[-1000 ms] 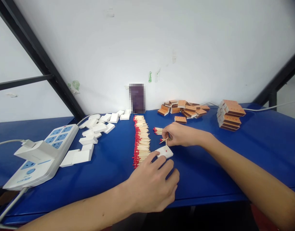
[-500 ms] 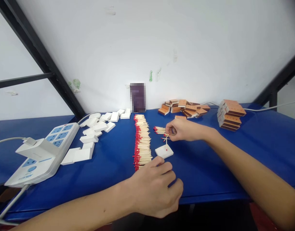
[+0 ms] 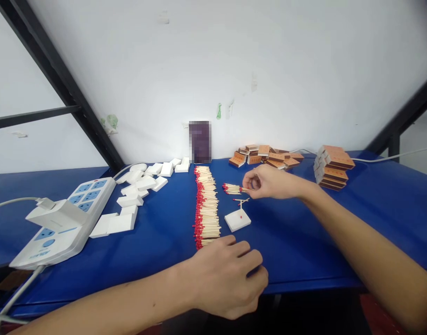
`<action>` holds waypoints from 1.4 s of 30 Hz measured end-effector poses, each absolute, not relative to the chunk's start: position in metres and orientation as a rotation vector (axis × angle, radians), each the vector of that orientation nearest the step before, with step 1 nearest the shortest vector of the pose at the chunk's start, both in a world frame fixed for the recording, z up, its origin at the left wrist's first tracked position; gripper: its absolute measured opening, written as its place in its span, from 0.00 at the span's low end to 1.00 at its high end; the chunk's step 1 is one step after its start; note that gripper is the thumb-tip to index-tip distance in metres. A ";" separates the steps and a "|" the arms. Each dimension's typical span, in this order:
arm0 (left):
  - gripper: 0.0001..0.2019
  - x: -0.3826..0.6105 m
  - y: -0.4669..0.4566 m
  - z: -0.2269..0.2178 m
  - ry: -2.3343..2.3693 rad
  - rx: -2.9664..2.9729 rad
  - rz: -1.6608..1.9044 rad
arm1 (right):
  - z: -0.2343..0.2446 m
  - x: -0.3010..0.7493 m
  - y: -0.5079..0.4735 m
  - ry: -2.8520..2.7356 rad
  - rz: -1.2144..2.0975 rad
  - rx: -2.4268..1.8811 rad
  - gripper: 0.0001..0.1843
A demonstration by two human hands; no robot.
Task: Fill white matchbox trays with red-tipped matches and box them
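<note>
My right hand [image 3: 264, 180] pinches a match [image 3: 245, 189] between thumb and fingertips, close to a small pile of matches [image 3: 231, 188] with red heads. Below it, a few loose matches [image 3: 241, 202] lie crossed, one reaching onto a small white box tray [image 3: 238, 221]. My left hand [image 3: 230, 275] rests near the table's front edge, knuckles up, fingers loosely bent and slightly apart; its fingertips are hidden. Just beyond it runs a long row of matches [image 3: 208, 200], their red heads to the left.
White box pieces [image 3: 130, 200] lie heaped at left beside a power strip [image 3: 91, 195] with a plugged-in charger [image 3: 56, 216]. Orange matchbox sleeves [image 3: 269, 156] are piled at the back, and matchboxes [image 3: 334, 167] are stacked at right. A pixelated dark rectangle [image 3: 200, 142] stands at the wall.
My right hand has moved slightly up and away from the crossed matches, toward the small match pile. My left hand has shifted slightly down in the view, its pose much the same.
</note>
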State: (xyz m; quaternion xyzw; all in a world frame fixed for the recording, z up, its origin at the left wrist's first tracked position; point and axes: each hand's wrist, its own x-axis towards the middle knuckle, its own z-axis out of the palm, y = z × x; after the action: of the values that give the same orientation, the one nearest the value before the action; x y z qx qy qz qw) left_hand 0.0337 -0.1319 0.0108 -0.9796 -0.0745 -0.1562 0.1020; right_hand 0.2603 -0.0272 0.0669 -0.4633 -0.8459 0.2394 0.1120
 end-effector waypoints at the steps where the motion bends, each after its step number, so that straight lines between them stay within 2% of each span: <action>1: 0.09 0.034 -0.131 0.011 -0.244 -2.886 -0.455 | 0.069 0.258 -0.031 -2.497 0.736 -1.333 0.06; 4: 0.09 0.034 -0.131 0.010 -0.283 -2.886 -0.434 | 0.074 0.247 -0.044 -2.595 0.818 -1.199 0.06; 8: 0.09 0.034 -0.130 0.008 -0.275 -2.904 -0.451 | 0.075 0.235 -0.057 -2.718 0.760 -1.119 0.04; 17: 0.09 0.034 -0.130 0.007 -0.258 -2.907 -0.483 | 0.068 0.232 -0.057 -2.793 0.755 -1.071 0.09; 21: 0.10 0.034 -0.130 0.008 -0.270 -2.897 -0.477 | 0.074 0.238 -0.053 -2.749 0.645 -1.080 0.09; 25: 0.11 0.035 -0.130 0.010 -0.272 -2.889 -0.439 | 0.075 0.247 -0.044 -2.700 0.517 -1.143 0.14; 29: 0.12 0.035 -0.130 0.013 -0.370 -2.907 -0.399 | 0.069 0.250 -0.039 -2.755 0.560 -1.168 0.18; 32: 0.14 0.035 -0.131 0.013 -0.493 -2.904 -0.392 | 0.067 0.248 -0.038 -2.757 0.632 -1.191 0.17; 37: 0.15 0.034 -0.132 0.011 -0.648 -2.871 -0.405 | 0.067 0.247 -0.039 -2.730 0.714 -1.232 0.09; 42: 0.14 0.035 -0.131 0.009 -0.670 -2.878 -0.403 | 0.068 0.247 -0.040 -2.729 0.778 -1.140 0.10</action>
State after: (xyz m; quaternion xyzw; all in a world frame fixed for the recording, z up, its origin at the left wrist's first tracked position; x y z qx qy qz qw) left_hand 0.0348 -0.1311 0.0085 -0.9620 -0.2239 -0.1346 0.0795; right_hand 0.2468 -0.0400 0.0681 -0.3723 -0.8917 0.2540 0.0418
